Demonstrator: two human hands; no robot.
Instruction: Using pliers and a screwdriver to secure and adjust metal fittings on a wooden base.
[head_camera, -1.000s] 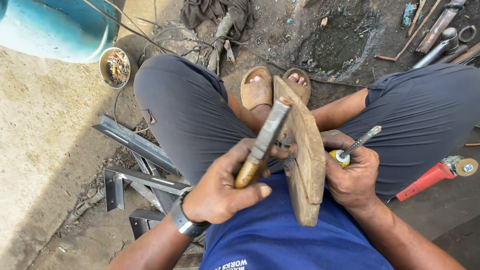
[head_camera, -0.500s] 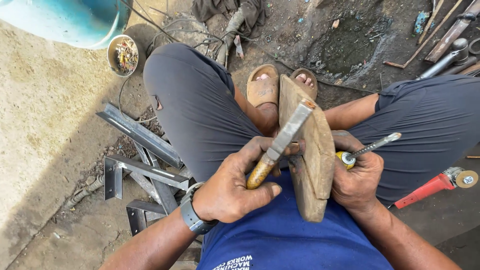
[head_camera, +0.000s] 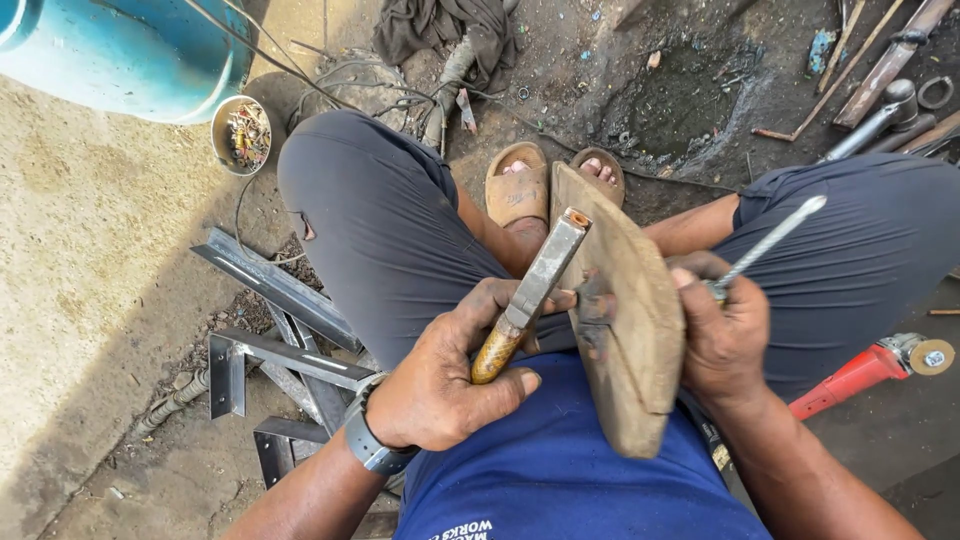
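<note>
Since earlier, right hand (head_camera: 725, 335) raised its screwdriver (head_camera: 770, 240) higher. Left hand (head_camera: 450, 385) grips chisel (head_camera: 530, 295) by its handle. Stiff, hefty wooden block (head_camera: 625, 310) stands in lap; hold its edges.

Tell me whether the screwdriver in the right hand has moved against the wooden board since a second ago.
Yes. The screwdriver in the right hand has swung up; its tip sits higher beside the wooden board.

Bare dirt and concrete floor (head_camera: 90, 300), littered. Steel angle brackets (head_camera: 270, 350) at left, small tin of scraps (head_camera: 242, 133) beside blue drum (head_camera: 130, 50), dark rag (head_camera: 445, 30) above, rods and pipes (head_camera: 880, 80) top right, red angle grinder (head_camera: 880, 365) at right.
</note>
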